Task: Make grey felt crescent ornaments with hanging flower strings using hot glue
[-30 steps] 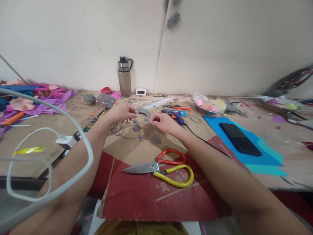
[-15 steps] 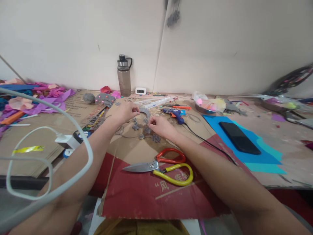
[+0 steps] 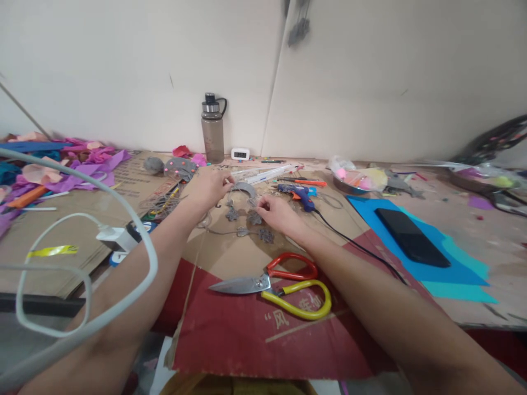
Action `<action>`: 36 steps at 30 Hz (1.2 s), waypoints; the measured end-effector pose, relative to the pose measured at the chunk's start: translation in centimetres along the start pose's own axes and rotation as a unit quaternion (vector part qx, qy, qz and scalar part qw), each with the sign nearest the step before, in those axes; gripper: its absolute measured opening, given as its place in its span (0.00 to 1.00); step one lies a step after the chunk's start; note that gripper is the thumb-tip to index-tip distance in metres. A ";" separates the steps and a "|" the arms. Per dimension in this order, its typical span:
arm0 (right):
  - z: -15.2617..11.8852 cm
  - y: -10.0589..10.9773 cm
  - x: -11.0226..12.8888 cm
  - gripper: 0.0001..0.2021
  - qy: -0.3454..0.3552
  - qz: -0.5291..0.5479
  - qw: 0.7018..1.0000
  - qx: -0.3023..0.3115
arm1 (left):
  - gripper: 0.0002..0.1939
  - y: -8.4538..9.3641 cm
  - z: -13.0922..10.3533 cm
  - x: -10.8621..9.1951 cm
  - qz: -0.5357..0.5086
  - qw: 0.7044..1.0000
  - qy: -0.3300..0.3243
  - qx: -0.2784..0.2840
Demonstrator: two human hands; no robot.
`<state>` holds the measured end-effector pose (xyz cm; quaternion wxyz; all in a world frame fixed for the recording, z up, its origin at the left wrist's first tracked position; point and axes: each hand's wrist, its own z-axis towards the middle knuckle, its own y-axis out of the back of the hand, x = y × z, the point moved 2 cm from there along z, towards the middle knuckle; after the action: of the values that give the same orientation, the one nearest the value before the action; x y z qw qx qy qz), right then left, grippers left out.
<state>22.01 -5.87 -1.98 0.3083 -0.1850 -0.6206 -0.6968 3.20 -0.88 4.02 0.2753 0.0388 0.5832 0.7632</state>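
My left hand (image 3: 209,185) is over the cardboard, just left of a grey crescent-shaped piece (image 3: 244,189). Its fingertips are pinched together, and anything between them is too small to name. My right hand (image 3: 279,213) is pinched at the right end of the crescent, beside a grey flower-like piece (image 3: 254,218); what its fingers grip is hidden. More grey pieces lie nearer me: a flower-like one (image 3: 233,213), a small oval one (image 3: 242,232) on a thin cord and a dark clustered one (image 3: 265,236). Scissors (image 3: 247,284) with red and yellow handles lie closer, blades pointing left.
A blue glue gun (image 3: 302,196) with a black cable sits right of my right hand. Beyond stand a bottle (image 3: 213,134) and a small white clock (image 3: 240,154). A phone (image 3: 411,237) rests on blue sheets at right. A white cable (image 3: 150,258) loops across the left foreground.
The whole view has shifted slightly, so most things sit a little further right. My left hand has moved slightly toward me and left relative to the crescent. My right hand stays beside the grey pieces.
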 end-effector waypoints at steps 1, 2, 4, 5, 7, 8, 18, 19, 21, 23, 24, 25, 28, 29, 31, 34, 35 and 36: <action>0.0 0.0 -0.1 0.04 0.003 0.003 1.000 0.000 | 0.10 0.0 0.0 0.1 0.002 1.000 0.002 -0.001; -0.1 0.0 -0.1 0.04 0.005 0.006 1.000 -0.001 | 0.10 -0.1 0.0 0.3 0.007 1.000 0.003 -0.002; -0.1 0.0 -0.2 0.04 0.008 0.009 1.000 -0.001 | 0.10 -0.3 0.1 0.7 0.025 1.000 -0.003 -0.010; -0.1 0.0 -0.2 0.04 0.009 0.009 1.000 -0.002 | 0.11 -0.4 0.1 0.9 0.034 0.999 -0.009 -0.014; -0.2 0.1 -0.2 0.04 0.009 0.008 1.000 -0.006 | 0.11 -0.5 0.2 1.2 0.046 0.999 -0.019 -0.018; -0.2 0.1 -0.2 0.04 0.009 0.007 1.000 -0.008 | 0.11 -0.6 0.2 1.3 0.050 0.998 -0.024 -0.020; -0.6 0.2 0.2 0.04 0.001 -0.006 1.000 0.010 | 0.10 -0.7 0.3 2.3 0.056 0.998 0.001 -0.026; -0.6 0.2 0.2 0.04 0.001 -0.005 1.000 0.010 | 0.10 -0.7 0.3 2.4 0.054 0.998 0.007 -0.025; -0.6 0.2 0.2 0.05 0.000 -0.004 1.000 0.010 | 0.09 -0.7 0.4 2.6 0.045 0.999 0.012 -0.025; -0.6 0.3 0.1 0.04 -0.002 -0.003 1.000 0.008 | 0.10 -0.7 0.3 2.5 0.023 0.999 0.008 -0.028; -0.5 0.3 0.1 0.04 -0.005 -0.004 1.000 0.007 | 0.10 -0.7 0.2 2.4 0.005 1.000 0.007 -0.029; -0.5 0.4 0.1 0.04 -0.008 -0.007 1.000 0.005 | 0.10 -0.7 0.2 2.3 -0.016 0.999 0.007 -0.028; -0.4 0.7 0.0 0.04 -0.021 -0.020 1.000 0.000 | 0.11 -0.7 0.1 1.7 -0.095 0.995 0.013 -0.015; -0.4 0.8 -0.1 0.04 -0.030 -0.026 0.999 -0.002 | 0.11 -0.8 0.2 1.6 -0.117 0.993 0.012 -0.012; -0.3 1.0 -0.3 0.04 -0.052 -0.038 0.998 -0.007 | 0.11 -0.7 0.3 1.4 -0.135 0.991 0.008 -0.020; -0.2 1.3 -0.8 0.04 -0.078 -0.056 0.995 -0.016 | 0.09 -0.8 0.6 1.8 -0.100 0.994 0.017 -0.049; -0.1 1.4 -1.0 0.04 -0.082 -0.062 0.995 -0.016 | 0.08 -0.8 0.6 2.1 -0.084 0.995 0.027 -0.047; -0.1 1.4 -1.2 0.04 -0.085 -0.067 0.994 -0.014 | 0.07 -0.9 0.6 2.3 -0.070 0.996 0.037 -0.034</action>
<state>23.82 -5.74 -1.68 0.2038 -0.2060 -0.6456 -0.7066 1.85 0.89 2.78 0.3073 -0.0401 0.5681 0.7624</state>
